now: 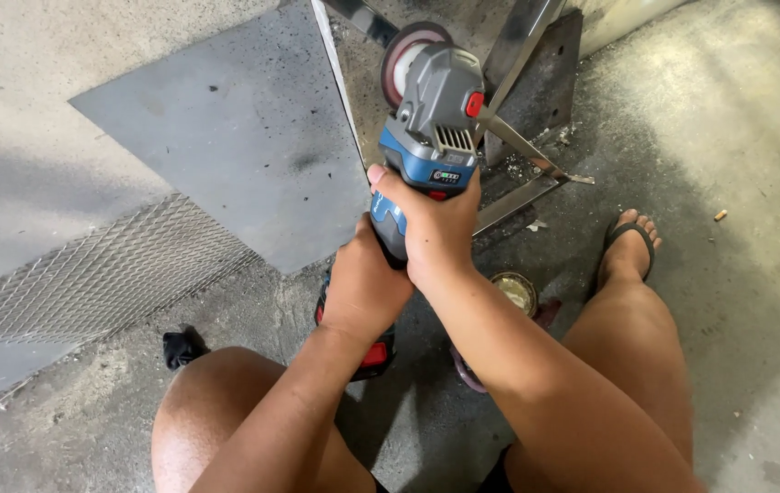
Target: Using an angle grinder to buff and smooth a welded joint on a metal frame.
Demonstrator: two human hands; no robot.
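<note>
Though both hands grip, grinder [426,128] batt hidden

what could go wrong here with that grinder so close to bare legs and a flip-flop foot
1. The angle grinder, gripped by the left hand and right hand, has its disc by the metal frame; sparks could likely reach the sandalled foot.
2. The disc might snag a metal edge and kick back.

Grinder body [426,137]: midsection hidden under both hands.
Battery end [374,354]: mostly covered by left hand [363,288].
Metal frame [527,55]: cut off by top edge.
Round tin [516,290]: partly hidden behind right forearm.
Mesh sheet [89,274]: cut off at left edge.
</note>
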